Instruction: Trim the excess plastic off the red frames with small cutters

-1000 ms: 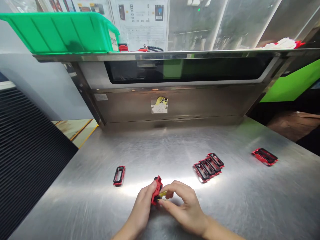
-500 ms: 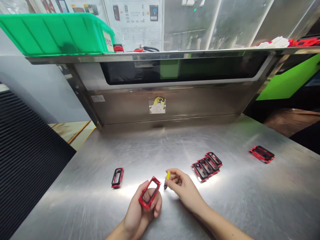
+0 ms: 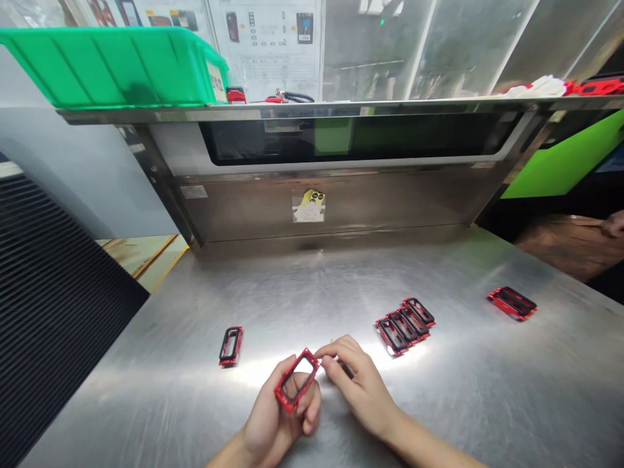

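My left hand (image 3: 273, 416) holds a red rectangular frame (image 3: 281, 398) with a black inner rim, tilted, its opening facing up toward me. The fingers curl behind it and show through the opening. My right hand (image 3: 363, 383) is close on the right, thumb and index finger pinched at the frame's upper right corner. Part of a small yellow-and-black tool (image 3: 346, 368) shows dark under the right fingers; most of it is hidden. Whether the pinched fingertips also hold something small, I cannot make out.
A single red-and-black frame (image 3: 231, 346) lies at left on the metal table (image 3: 170, 390). Several frames in a row (image 3: 404, 327) lie right of my hands, with another piece (image 3: 513, 303) farther right. A green bin (image 3: 121, 68) stands on the shelf. Another person's hand (image 3: 615, 224) shows at the right edge.
My right hand has turned and moved to the frame's corner; the yellow tool, plainly visible before, is now mostly covered by the fingers. The left hand and frame shifted slightly right and down.
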Tool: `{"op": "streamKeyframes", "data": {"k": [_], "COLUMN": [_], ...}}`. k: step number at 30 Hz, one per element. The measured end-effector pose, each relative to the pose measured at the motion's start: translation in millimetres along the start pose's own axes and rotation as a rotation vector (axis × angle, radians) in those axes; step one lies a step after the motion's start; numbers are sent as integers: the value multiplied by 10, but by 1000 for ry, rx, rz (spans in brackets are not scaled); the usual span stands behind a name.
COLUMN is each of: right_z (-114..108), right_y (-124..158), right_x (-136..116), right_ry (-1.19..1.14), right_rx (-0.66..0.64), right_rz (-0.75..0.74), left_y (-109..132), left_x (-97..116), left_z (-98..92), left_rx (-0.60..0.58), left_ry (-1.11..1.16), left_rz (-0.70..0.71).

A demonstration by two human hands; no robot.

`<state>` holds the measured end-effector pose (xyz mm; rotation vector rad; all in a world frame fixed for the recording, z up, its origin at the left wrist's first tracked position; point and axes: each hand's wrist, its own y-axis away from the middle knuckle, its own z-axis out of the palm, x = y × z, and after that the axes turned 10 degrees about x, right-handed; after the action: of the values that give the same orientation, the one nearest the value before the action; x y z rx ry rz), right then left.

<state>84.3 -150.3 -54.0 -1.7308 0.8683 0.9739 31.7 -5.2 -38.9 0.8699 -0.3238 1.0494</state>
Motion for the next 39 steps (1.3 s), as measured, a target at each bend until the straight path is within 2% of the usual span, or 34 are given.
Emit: {"op": "streamKeyframes", "data": {"k": [5,18,31,39], "right_z": [19,3,-4,-8], "right_y": [18,12,13,11], "right_x": [13,-13,-30,-42], "right_ry": [-69,-57,-77,-73], "right_rx": [-47,-80,-83,-101], "right_rz": [43,20,-12,-10], "left_y": [9,29,70,34], "left_x": [-18,-6,-4,-61], "left_z": [-3,12,32,-49], "left_rx": [-1,-3,115,112], "left_ry": [-16,-63,-219,-255], "left_rz": [-16,-13,74,120]}}
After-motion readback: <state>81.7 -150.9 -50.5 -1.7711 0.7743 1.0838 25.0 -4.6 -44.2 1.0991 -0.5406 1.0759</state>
